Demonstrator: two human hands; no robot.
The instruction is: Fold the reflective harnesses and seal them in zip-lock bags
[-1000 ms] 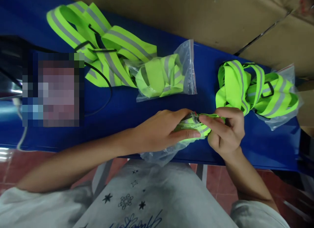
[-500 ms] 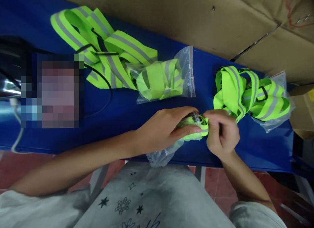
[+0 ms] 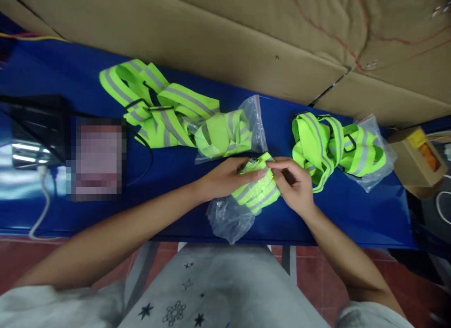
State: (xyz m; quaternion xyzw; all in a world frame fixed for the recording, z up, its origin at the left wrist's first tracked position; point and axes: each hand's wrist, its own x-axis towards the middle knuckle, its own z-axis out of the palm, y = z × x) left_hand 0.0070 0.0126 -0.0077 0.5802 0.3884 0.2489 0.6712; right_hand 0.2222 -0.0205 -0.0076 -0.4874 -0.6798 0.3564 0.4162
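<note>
My left hand [image 3: 225,177] is closed around a folded bundle of neon yellow-green reflective strap [image 3: 259,196], with the thumb lying across it. At the bundle's upper right edge, my right hand [image 3: 296,184] pinches the strap between thumb and fingers. A crumpled clear plastic bag [image 3: 229,222] lies below the bundle; how far it wraps the strap I cannot tell. Just beyond the hands sits another strap bundle inside a clear zip bag [image 3: 225,135]. Loose reflective straps with black buckles [image 3: 190,97] spread behind it. To the right, more reflective straps [image 3: 317,144] rest partly over a clear bag [image 3: 378,163].
Everything lies on a blue-covered table [image 3: 352,220]. Along its back stands a brown cardboard wall [image 3: 225,50]. A small cardboard box [image 3: 412,159] is at the right end. At left are a black device [image 3: 38,126] with cables and a pixelated object [image 3: 98,159].
The bundle has turned so its broad striped face shows, and both hands have shifted slightly left with it. My right hand's fingers have loosened from a tight curl. The camera view has moved too.
</note>
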